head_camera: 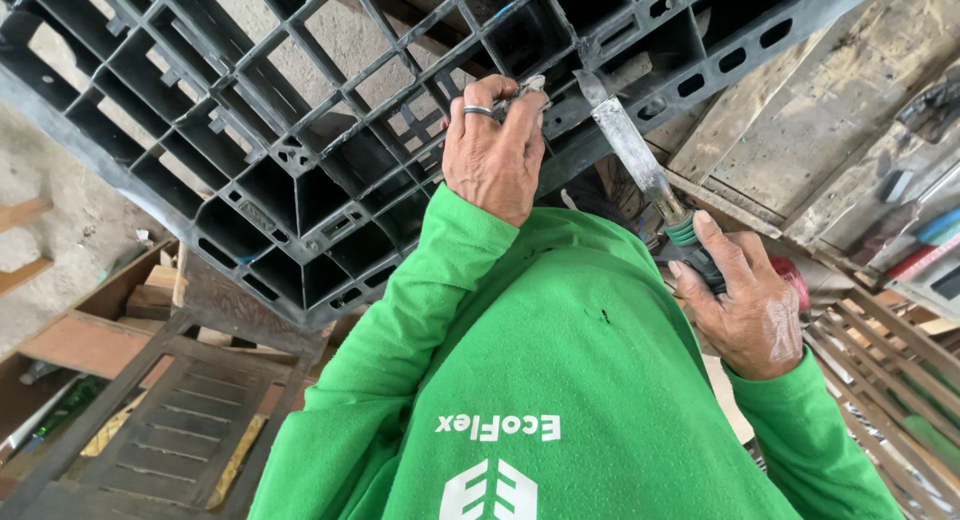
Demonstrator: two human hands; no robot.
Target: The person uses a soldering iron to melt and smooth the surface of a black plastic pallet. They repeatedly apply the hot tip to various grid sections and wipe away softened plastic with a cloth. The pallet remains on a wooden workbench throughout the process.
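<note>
The left hand point(495, 150) is pinching a rib of the stiff, heavy-looking black plastic pallet point(300, 150) while the right hand point(750, 305) is gripping the chisel's point(635, 145) green-banded handle.

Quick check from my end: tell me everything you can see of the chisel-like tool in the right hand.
The tool has a flat, worn metal blade, grey and smeared with pale residue, running into a green and black handle. The right hand wraps the handle, thumb along it. It is tilted, tip up and to the left, the blade end pressed against a rib of the black plastic pallet. The left hand, wearing a ring, pinches a small metal piece just beside the tip.
</note>
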